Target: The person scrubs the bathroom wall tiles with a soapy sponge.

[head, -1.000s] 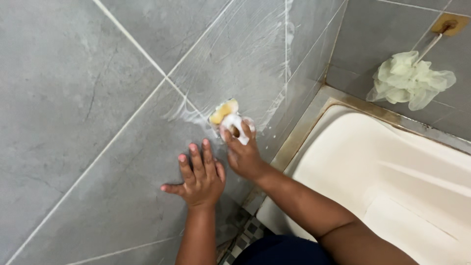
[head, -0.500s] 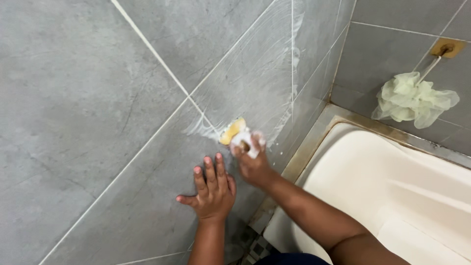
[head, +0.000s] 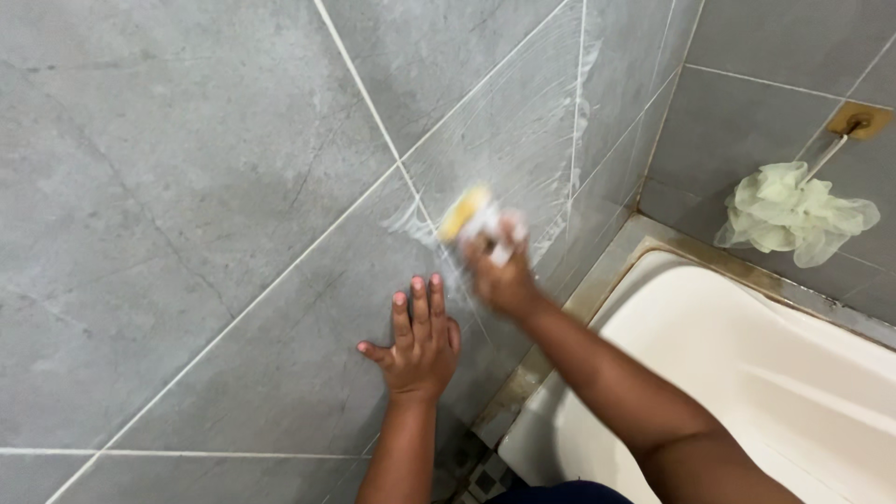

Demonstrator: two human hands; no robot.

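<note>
Left hand (head: 420,341) flat with fingers spread, right hand (head: 499,275) blurred in closed grip, forearm outstretched

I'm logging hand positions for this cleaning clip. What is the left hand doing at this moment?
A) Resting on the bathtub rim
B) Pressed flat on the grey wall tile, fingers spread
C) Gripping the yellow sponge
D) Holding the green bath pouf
B: the left hand lies open and flat against the grey wall tile, while the right hand grips the yellow sponge in the soapy smear.
</note>
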